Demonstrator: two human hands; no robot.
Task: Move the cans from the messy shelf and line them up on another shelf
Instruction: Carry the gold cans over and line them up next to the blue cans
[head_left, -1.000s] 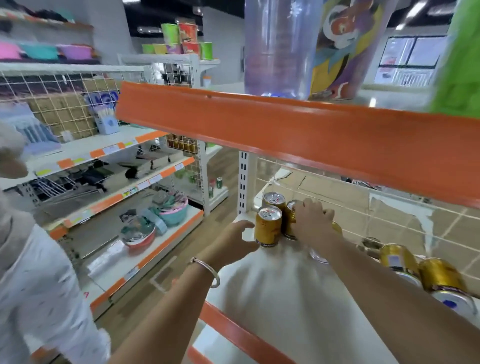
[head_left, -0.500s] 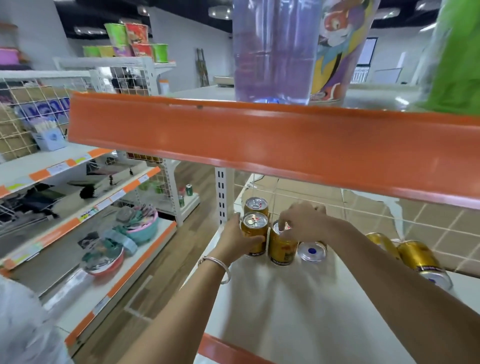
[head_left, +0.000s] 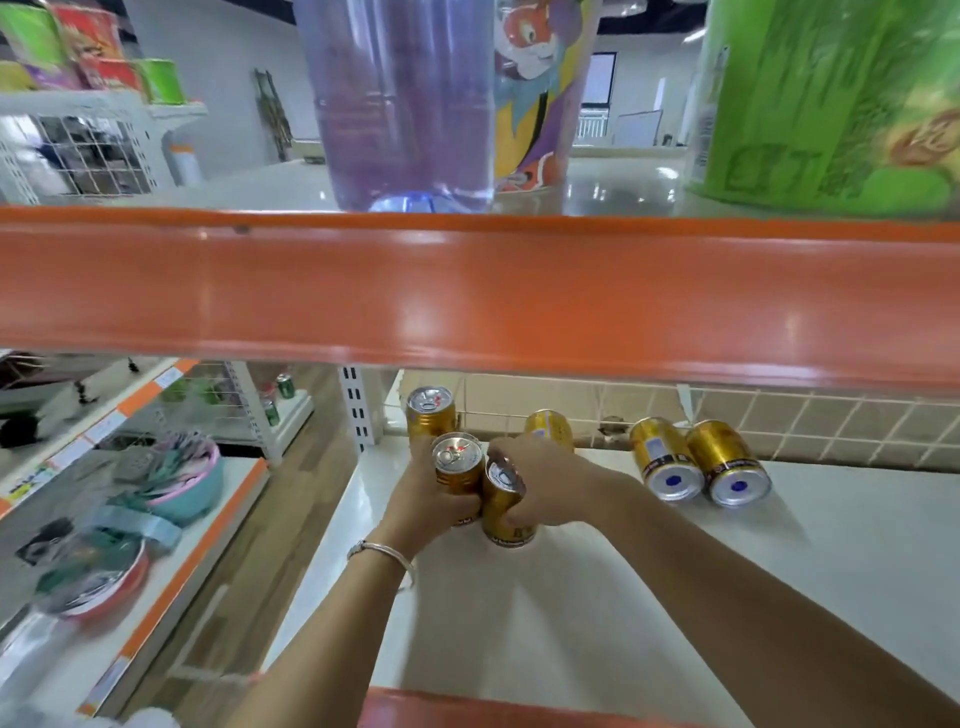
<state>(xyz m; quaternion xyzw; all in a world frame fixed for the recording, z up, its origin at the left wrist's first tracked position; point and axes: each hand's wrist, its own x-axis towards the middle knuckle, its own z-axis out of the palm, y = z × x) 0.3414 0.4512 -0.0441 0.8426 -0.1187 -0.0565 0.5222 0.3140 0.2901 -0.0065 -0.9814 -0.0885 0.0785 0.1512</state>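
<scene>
This is a shop, laid out in aisles of retail gondola shelving. At 12 o'clock an orange shelf edge strip (head_left: 467, 291) fronts an upper board carrying a clear bottle (head_left: 405, 104), a cartoon-printed tub (head_left: 535, 93) and a green tub (head_left: 831, 104). At 5 o'clock a white shelf board (head_left: 675, 597) backs onto a wire mesh panel (head_left: 779, 421), with a slotted upright (head_left: 357, 410) at its left end and gold drink cans (head_left: 670, 457) on it as stock. At 8 o'clock, across a wood-look floor aisle (head_left: 291, 519), a second unit (head_left: 171, 561) has the same orange strips with small price labels (head_left: 104, 428) and holds bowls (head_left: 192, 483). At 10 o'clock a farther wire-backed unit (head_left: 93, 150) carries colourful tubs (head_left: 88, 47).
</scene>
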